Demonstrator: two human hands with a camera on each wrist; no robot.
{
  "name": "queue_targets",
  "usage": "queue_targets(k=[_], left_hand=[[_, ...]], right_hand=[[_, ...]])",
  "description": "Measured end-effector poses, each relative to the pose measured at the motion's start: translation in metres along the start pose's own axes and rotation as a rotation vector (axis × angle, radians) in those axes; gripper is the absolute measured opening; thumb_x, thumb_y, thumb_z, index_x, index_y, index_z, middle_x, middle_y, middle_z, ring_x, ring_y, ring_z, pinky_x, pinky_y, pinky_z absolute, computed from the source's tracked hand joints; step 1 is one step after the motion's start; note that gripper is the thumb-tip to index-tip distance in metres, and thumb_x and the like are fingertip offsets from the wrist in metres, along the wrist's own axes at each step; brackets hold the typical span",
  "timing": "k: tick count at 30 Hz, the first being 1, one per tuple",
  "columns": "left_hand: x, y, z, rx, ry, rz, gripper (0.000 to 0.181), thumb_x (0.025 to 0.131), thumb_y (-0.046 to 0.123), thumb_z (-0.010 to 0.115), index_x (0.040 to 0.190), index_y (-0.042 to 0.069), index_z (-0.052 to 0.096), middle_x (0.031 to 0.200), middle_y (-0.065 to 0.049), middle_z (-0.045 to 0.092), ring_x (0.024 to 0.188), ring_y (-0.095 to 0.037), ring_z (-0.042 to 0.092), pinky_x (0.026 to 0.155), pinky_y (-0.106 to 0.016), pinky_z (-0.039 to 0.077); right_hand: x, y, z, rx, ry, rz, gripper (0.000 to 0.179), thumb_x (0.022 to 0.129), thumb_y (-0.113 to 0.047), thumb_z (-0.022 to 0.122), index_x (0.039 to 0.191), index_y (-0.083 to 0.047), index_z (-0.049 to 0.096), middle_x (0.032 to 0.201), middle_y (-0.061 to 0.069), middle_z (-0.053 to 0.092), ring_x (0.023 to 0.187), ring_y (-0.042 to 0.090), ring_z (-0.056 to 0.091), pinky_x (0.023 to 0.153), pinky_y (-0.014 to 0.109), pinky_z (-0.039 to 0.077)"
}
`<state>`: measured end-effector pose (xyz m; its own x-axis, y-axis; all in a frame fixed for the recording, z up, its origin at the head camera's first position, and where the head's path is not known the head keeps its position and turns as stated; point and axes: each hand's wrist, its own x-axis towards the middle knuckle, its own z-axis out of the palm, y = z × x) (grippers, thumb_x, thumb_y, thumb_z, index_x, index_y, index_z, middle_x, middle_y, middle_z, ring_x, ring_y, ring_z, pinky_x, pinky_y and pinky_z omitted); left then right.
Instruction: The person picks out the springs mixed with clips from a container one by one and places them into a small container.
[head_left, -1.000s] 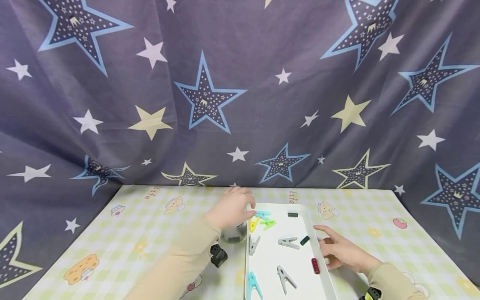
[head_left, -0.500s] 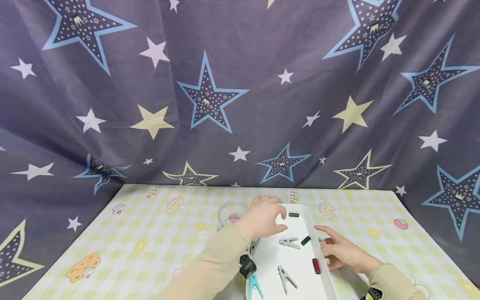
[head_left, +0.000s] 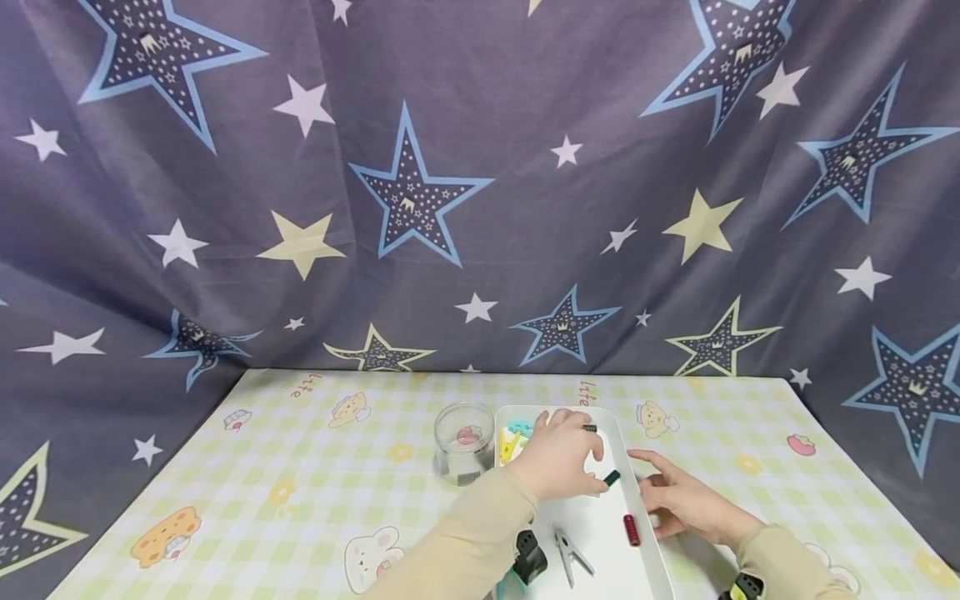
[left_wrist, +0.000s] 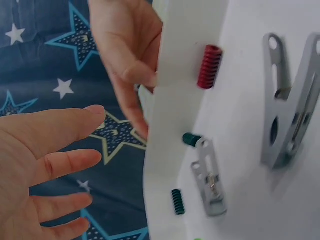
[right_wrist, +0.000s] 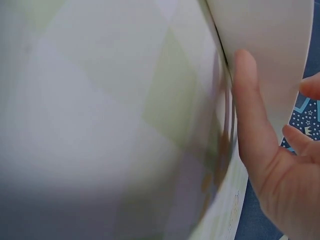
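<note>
My left hand (head_left: 562,458) hovers over a white tray (head_left: 611,567), its fingers spread and holding nothing. Near its thumb lies a dark green spring (head_left: 612,478); in the left wrist view, this spring (left_wrist: 191,139) is by a grey clothespin (left_wrist: 209,180). Another dark green spring (left_wrist: 178,201) and a red spring (head_left: 632,530) also lie in the tray. My right hand (head_left: 686,504) rests against the tray's right outer wall, fingers loosely extended. In the right wrist view, a finger of the right hand (right_wrist: 280,165) touches that wall.
Left of the tray stands a clear round jar (head_left: 465,442) with a dark coiled piece at its bottom. Inside the tray lie a grey clothespin (head_left: 572,557), a yellow clip (head_left: 510,446) and blue clips, partly hidden by my left arm. A checked cloth (head_left: 300,500) covers the table.
My left hand has moved right from above the jar, across the tray's far-left clips, to near the middle green spring. The right hand has stayed at the tray's side.
</note>
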<state>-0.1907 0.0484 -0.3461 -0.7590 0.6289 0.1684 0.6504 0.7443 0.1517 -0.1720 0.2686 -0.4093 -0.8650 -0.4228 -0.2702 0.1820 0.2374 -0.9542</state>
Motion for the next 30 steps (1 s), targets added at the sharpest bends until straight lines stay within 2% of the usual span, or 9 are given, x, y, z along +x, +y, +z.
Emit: queue_targets(k=[5,9,13,20,26,30], left_hand=[[0.002,0.008,0.012,-0.031,-0.034,-0.041,0.030,0.073,0.044,0.077,0.093,0.024,0.069,0.144,-0.012,0.041,0.137,-0.031,0.030,0.105,-0.062,0.028],[0.001,0.016,0.020,-0.050,-0.088,-0.079,0.032,0.071,0.046,0.078,0.092,0.025,0.067,0.149,-0.013,0.031,0.141,-0.032,0.021,0.107,-0.066,0.020],[0.002,0.022,0.028,-0.030,-0.158,-0.108,0.035,0.069,0.050,0.078,0.093,0.028,0.065,0.151,-0.012,0.027,0.142,-0.032,0.016,0.107,-0.066,0.015],[0.006,0.029,0.038,0.008,-0.253,-0.139,0.039,0.067,0.054,0.078,0.095,0.031,0.064,0.154,-0.011,0.022,0.144,-0.032,0.012,0.109,-0.065,0.013],[0.008,0.033,0.046,0.051,-0.278,-0.148,0.046,0.066,0.058,0.077,0.102,0.034,0.064,0.155,-0.008,0.020,0.144,-0.030,0.011,0.109,-0.064,0.014],[0.010,0.034,0.049,0.045,-0.292,-0.161,0.045,0.065,0.057,0.077,0.101,0.034,0.064,0.155,-0.008,0.020,0.145,-0.030,0.010,0.109,-0.063,0.015]], right_hand=[[-0.001,0.000,0.000,-0.006,-0.003,-0.007,0.077,0.087,-0.008,0.051,0.147,-0.001,0.003,0.106,0.010,0.056,0.090,0.019,0.065,0.069,0.038,0.056],[-0.001,0.001,-0.001,-0.003,-0.012,-0.015,0.075,0.089,-0.007,0.050,0.147,0.000,0.002,0.106,0.009,0.056,0.090,0.019,0.065,0.068,0.037,0.056],[0.000,0.002,-0.002,0.004,-0.021,-0.024,0.075,0.090,-0.007,0.050,0.147,0.000,0.001,0.104,0.007,0.057,0.090,0.018,0.065,0.068,0.036,0.056],[0.000,0.002,-0.003,0.009,-0.028,-0.033,0.076,0.088,-0.006,0.049,0.147,-0.001,0.001,0.104,0.007,0.056,0.089,0.019,0.065,0.069,0.037,0.056],[-0.001,0.002,-0.003,0.001,-0.029,-0.049,0.075,0.087,-0.005,0.047,0.146,0.000,0.002,0.103,0.006,0.057,0.090,0.019,0.065,0.068,0.037,0.056],[-0.001,0.003,-0.002,0.000,-0.025,-0.049,0.075,0.086,-0.005,0.046,0.146,0.000,0.003,0.104,0.006,0.057,0.090,0.019,0.065,0.069,0.038,0.056]])
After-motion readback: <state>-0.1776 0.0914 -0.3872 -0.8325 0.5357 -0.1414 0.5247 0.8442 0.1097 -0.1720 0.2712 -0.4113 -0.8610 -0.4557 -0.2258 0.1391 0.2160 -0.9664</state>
